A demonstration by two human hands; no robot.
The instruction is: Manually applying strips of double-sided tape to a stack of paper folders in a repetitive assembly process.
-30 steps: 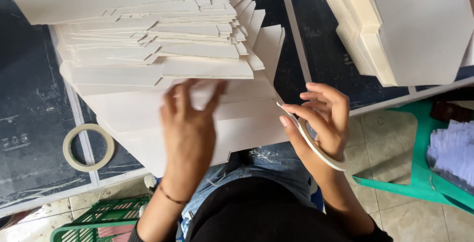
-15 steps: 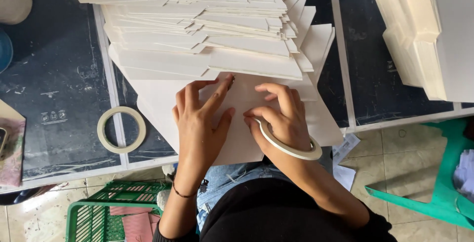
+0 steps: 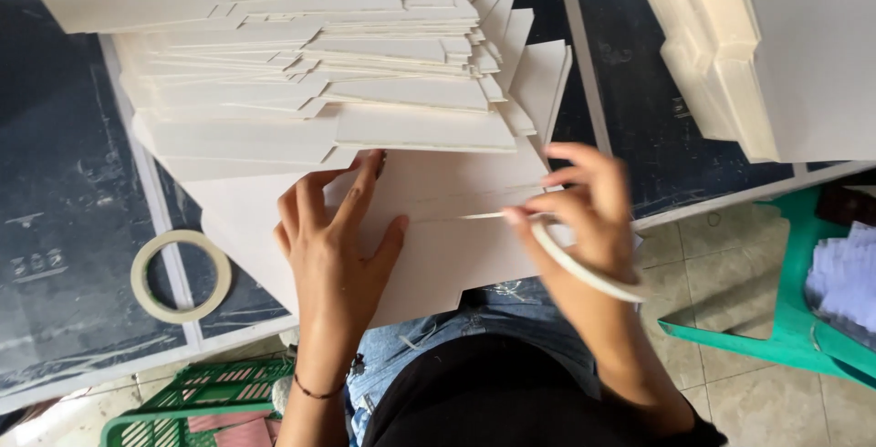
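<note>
a dark tabletop [image 3: 55, 182] crossed by pale strips is being seen from above, with tiled floor [image 3: 712, 274] showing below its edge; a large fanned stack of cream card blanks [image 3: 310, 55] is being borne across the upper middle of the table, and a second, squarer stack of card [image 3: 776, 46] is lying at the upper right, well apart from the first; a green plastic chair [image 3: 785, 319] is standing on the floor at the right, and a green crate [image 3: 201, 401] is sitting at the lower left; a single flat card sheet [image 3: 456, 246] is being overhung past the table's near edge, over the person's lap, its far part tucked under the fanned stack; the sheet is being pressed flat by the left hand [image 3: 333, 246], fingers spread and open; the right hand [image 3: 589, 210] is being held at the sheet's right side, blurred, its fingertips pinched on a thin strip of tape [image 3: 484, 215] that is being stretched over the sheet's surface; a slim tape roll [image 3: 584, 269] is being worn like a bangle about that hand; another tape roll [image 3: 180, 275] is lying flat on the table at the left, apart from both hands.
</note>
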